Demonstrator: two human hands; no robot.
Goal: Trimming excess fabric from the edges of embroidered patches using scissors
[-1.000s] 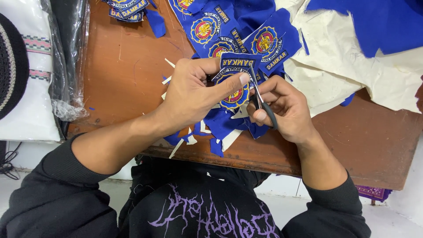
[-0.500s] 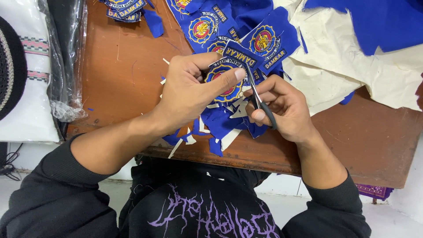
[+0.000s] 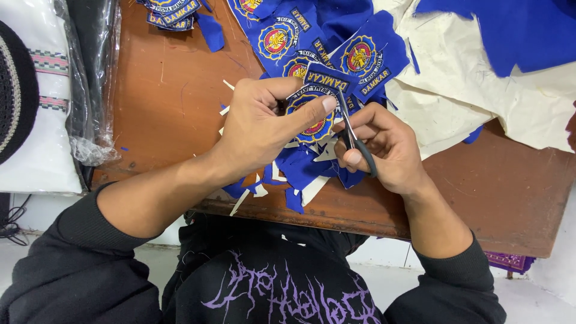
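Patch (image 3: 312,117) was royal blue with a round red-and-yellow emblem, yellow edging. Scissors (image 3: 355,141) were black. Table (image 3: 162,102) was reddish-brown wood. Backing cloth (image 3: 474,96) was cream. Scraps (image 3: 282,180) were blue and white. Sleeves (image 3: 72,264) were black.

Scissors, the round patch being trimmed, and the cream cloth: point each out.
scissors (image 3: 354,141), head view, black handle in right hand.
round patch (image 3: 312,120), head view, embroidered centre by the thumb.
cream cloth (image 3: 480,96), head view, bare middle.
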